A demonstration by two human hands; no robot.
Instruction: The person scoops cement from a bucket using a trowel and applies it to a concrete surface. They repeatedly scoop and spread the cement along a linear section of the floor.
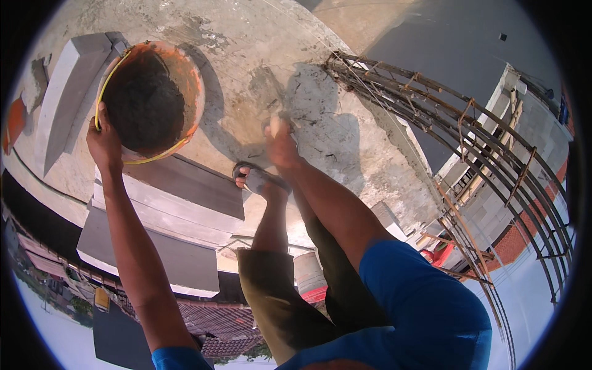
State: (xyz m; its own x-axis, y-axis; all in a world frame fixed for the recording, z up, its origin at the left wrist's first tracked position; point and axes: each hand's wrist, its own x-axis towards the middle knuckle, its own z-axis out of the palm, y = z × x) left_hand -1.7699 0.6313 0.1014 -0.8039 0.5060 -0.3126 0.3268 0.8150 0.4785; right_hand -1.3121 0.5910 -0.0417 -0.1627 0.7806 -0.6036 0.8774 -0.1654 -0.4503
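Note:
My left hand [106,142] is closed around the yellow handle [98,102] of an orange bucket [196,83] at the upper left. Wet grey mortar [148,105] lies inside the bucket, with smears up its inner wall. Out over the concrete, near the middle, my right hand [282,145] has its fingers closed. What it grips is too blurred to name. A grey, blurred patch shows on the concrete just beyond that hand.
Pale grey blocks [185,213] lie below the bucket, and another block [71,92] stands left of it. My sandalled foot [253,177] rests beside them. A rebar cage [456,117] runs along the right, past the slab's edge. Tiled roofs [216,317] lie lower down.

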